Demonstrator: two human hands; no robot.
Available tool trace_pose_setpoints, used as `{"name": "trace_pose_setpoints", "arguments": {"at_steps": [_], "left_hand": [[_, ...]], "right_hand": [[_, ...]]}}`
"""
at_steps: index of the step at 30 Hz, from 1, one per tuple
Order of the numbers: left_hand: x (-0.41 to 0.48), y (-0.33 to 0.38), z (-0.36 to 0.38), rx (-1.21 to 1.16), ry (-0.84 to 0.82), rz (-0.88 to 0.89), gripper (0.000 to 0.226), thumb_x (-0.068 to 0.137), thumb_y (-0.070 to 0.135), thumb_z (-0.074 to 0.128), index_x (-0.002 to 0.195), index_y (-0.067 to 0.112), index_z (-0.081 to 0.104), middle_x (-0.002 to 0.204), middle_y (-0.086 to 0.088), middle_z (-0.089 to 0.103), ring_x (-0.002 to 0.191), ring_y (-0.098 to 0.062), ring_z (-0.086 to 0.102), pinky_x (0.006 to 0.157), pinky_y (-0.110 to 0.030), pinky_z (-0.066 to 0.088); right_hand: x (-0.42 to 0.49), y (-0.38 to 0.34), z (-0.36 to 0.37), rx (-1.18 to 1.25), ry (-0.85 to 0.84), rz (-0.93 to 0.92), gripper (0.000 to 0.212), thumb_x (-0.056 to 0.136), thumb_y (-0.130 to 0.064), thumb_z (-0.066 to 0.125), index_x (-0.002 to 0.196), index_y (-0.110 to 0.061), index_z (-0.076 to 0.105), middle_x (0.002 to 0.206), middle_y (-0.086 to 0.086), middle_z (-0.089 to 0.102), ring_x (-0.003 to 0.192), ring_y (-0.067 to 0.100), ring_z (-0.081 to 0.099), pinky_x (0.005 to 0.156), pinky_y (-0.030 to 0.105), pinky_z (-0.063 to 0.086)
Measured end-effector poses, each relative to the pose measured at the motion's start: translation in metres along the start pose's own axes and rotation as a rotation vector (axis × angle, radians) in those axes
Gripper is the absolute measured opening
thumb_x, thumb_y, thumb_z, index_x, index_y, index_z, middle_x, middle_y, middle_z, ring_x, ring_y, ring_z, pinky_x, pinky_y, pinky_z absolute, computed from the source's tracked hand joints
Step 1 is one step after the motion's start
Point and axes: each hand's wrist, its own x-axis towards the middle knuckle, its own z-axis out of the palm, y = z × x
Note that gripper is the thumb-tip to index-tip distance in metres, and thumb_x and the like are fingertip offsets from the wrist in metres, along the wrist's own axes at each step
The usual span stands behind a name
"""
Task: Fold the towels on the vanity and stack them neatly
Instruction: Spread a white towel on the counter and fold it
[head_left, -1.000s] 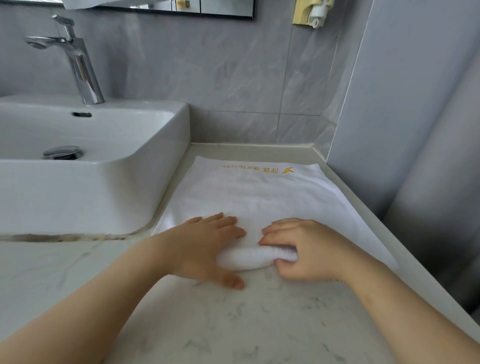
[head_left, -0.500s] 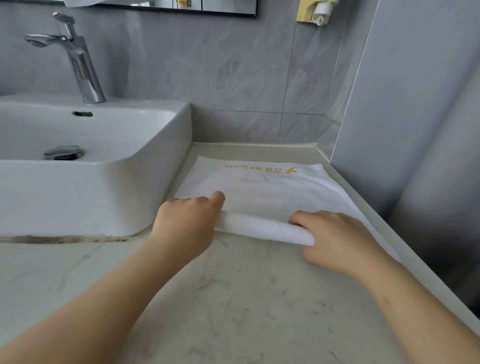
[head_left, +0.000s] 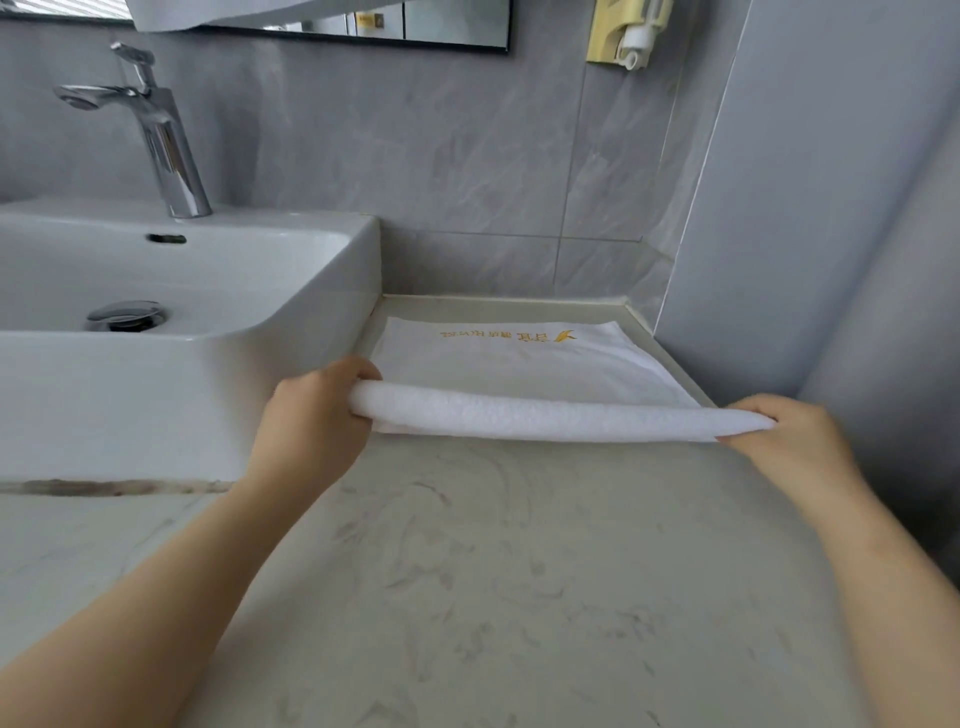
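Grey tiled wall (head_left: 467, 145) fills the background of a bathroom, seen from head height looking down. Below it, a pale veined vanity top (head_left: 519, 571) runs toward the viewer. White basin (head_left: 208, 395) sits on its left side. One white towel (head_left: 519, 364) lies flat at the counter's back right corner, btwn basin & side wall. Its near edge is raised off the counter as a thick, soft fold. L hand (head_left: 311, 431) grips the left end of that fold, thumb over the top & fingers curled under. R hand (head_left: 789, 447) pinches the right end. Chrome faucet (head_left: 166, 140) stands behind the basin. Small gold stitched logo (head_left: 509, 335) runs along the towel's far edge, upside down to the viewer. Step in hand looks like the first fold, w/ no stack started & no 2nd towel in view. Next move prob. calls for carrying the near edge away to meet the logo edge, both ends level, then pressing the towel flat.
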Motion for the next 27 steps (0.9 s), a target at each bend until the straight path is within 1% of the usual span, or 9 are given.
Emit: {"name": "trace_pose_setpoints", "arguments": {"at_steps": [3, 6, 10, 11, 13, 17, 22, 24, 27], "left_hand": [[0.001, 0.002, -0.003, -0.393, -0.019, -0.104, 0.023, 0.084, 0.005, 0.061, 0.103, 0.017, 0.068, 0.084, 0.008, 0.067, 0.083, -0.014, 0.062, 0.073, -0.022, 0.043], [0.002, 0.008, -0.008, -0.876, -0.074, -0.234, 0.018, 0.091, 0.013, 0.059, 0.075, 0.020, 0.063, 0.054, 0.014, 0.056, 0.050, 0.000, 0.050, 0.050, -0.013, 0.040], [0.002, 0.007, 0.002, -0.909, -0.082, -0.318, 0.021, 0.098, 0.025, 0.046, 0.079, 0.024, 0.055, 0.075, 0.010, 0.056, 0.070, -0.008, 0.049, 0.066, -0.023, 0.039], [0.002, 0.004, 0.008, -0.866, -0.105, -0.335, 0.019, 0.099, 0.026, 0.043, 0.082, 0.026, 0.054, 0.080, 0.009, 0.056, 0.075, -0.009, 0.050, 0.068, -0.025, 0.039], [0.000, -0.002, 0.018, -0.728, -0.173, -0.329, 0.019, 0.099, 0.026, 0.041, 0.083, 0.024, 0.051, 0.084, 0.007, 0.055, 0.081, -0.013, 0.050, 0.071, -0.029, 0.038], [0.003, -0.006, 0.023, -0.552, -0.248, -0.342, 0.022, 0.099, 0.028, 0.039, 0.095, 0.011, 0.052, 0.089, 0.001, 0.057, 0.091, -0.023, 0.050, 0.076, -0.030, 0.033], [0.011, -0.004, 0.016, -0.397, -0.211, -0.360, 0.030, 0.100, 0.029, 0.035, 0.106, 0.003, 0.050, 0.095, -0.009, 0.054, 0.087, -0.026, 0.047, 0.072, -0.031, 0.033], [0.013, -0.005, 0.012, -0.397, -0.157, -0.365, 0.031, 0.100, 0.028, 0.035, 0.099, 0.002, 0.051, 0.086, -0.009, 0.053, 0.077, -0.024, 0.047, 0.064, -0.032, 0.034], [0.013, -0.004, 0.010, -0.418, -0.128, -0.404, 0.033, 0.099, 0.030, 0.038, 0.096, 0.001, 0.053, 0.086, -0.012, 0.055, 0.076, -0.026, 0.049, 0.069, -0.035, 0.039]], "right_hand": [[0.000, -0.004, -0.004, 0.343, 0.089, -0.022, 0.031, 0.081, 0.004, 0.054, 0.071, -0.023, 0.065, 0.060, -0.011, 0.066, 0.065, 0.011, 0.059, 0.055, 0.016, 0.046], [0.001, -0.004, -0.008, 0.649, 0.167, -0.014, 0.025, 0.085, 0.000, 0.057, 0.070, -0.020, 0.064, 0.060, -0.016, 0.067, 0.066, 0.000, 0.063, 0.066, 0.019, 0.051], [0.003, -0.007, -0.010, 0.980, 0.118, -0.035, 0.017, 0.091, -0.006, 0.053, 0.085, -0.019, 0.062, 0.070, -0.015, 0.071, 0.073, -0.001, 0.067, 0.068, 0.016, 0.053], [0.002, -0.007, -0.009, 0.971, 0.065, -0.037, 0.006, 0.089, -0.015, 0.058, 0.090, -0.020, 0.061, 0.074, -0.015, 0.072, 0.075, -0.001, 0.067, 0.068, 0.016, 0.053], [0.002, -0.002, -0.003, 0.848, -0.055, 0.008, 0.031, 0.069, -0.038, 0.074, 0.092, -0.021, 0.063, 0.078, -0.015, 0.073, 0.076, 0.001, 0.068, 0.071, 0.019, 0.054], [-0.004, -0.002, 0.009, 0.436, -0.218, 0.109, 0.013, 0.084, -0.007, 0.063, 0.088, -0.020, 0.064, 0.071, -0.011, 0.071, 0.077, 0.010, 0.062, 0.077, 0.031, 0.046], [-0.003, -0.006, 0.002, 0.325, -0.057, 0.091, 0.006, 0.086, -0.018, 0.067, 0.082, -0.018, 0.062, 0.078, -0.006, 0.062, 0.072, 0.010, 0.057, 0.078, 0.029, 0.041], [-0.004, -0.007, -0.002, 0.315, -0.060, 0.083, 0.009, 0.086, -0.021, 0.066, 0.079, -0.018, 0.062, 0.078, -0.004, 0.063, 0.073, 0.015, 0.059, 0.076, 0.031, 0.042], [-0.004, -0.008, -0.005, 0.265, -0.147, 0.121, 0.011, 0.087, -0.026, 0.064, 0.077, -0.025, 0.061, 0.081, -0.003, 0.064, 0.076, 0.018, 0.060, 0.072, 0.032, 0.045]]}}
